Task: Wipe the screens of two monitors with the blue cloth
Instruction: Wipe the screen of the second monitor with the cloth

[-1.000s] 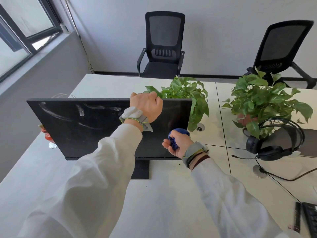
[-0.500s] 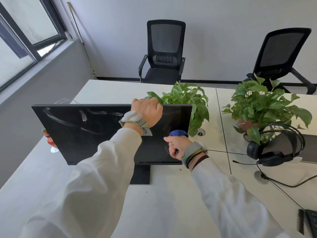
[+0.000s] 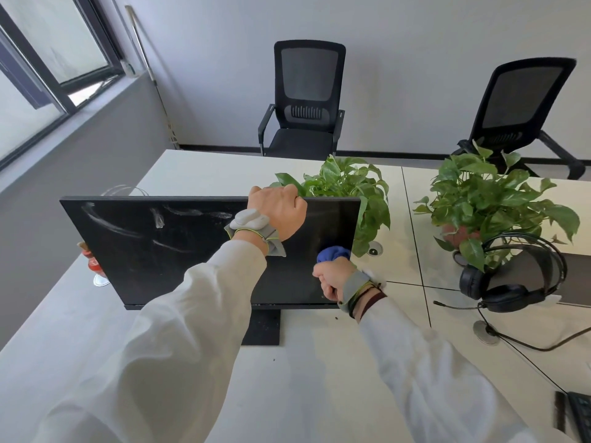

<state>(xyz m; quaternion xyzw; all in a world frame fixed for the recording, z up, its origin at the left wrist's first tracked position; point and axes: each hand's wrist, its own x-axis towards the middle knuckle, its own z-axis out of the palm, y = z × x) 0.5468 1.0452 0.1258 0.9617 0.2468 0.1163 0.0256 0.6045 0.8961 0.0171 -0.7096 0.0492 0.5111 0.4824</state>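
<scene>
— What has the person got hold of?

— The left hand point(image 3: 278, 209) is curled over the top edge of the monitor point(image 3: 160, 257), a little right of its middle, with the fingers hooked behind the panel; the right hand point(image 3: 331, 278) is closed into a fist round the blue cloth point(image 3: 332, 252), which bulges out above the knuckles.

— Where is the cloth on the screen?

— Against the glass near the right edge, in the lower half, just above the fist; the screen is dark; whitish smears point(image 3: 112, 225) curve across its upper left part, well apart from the cloth.

— And the monitor itself?

— Upright on its black stand on the white desk point(image 3: 319, 378), screen towards the person; both sleeves are white, with a grey band on each wrist.

— Anything else around it?

— A leafy plant point(image 3: 348, 187) just behind the monitor's right corner; a second plant point(image 3: 486, 199) further right, in a reddish pot; a black headset point(image 3: 511, 282) in front of that one, its cable trailing over the desk; behind the headset a dark flat panel runs out of view, and I cannot tell whether it is the other monitor; two black office chairs point(image 3: 307, 100) stand by the far wall.
</scene>
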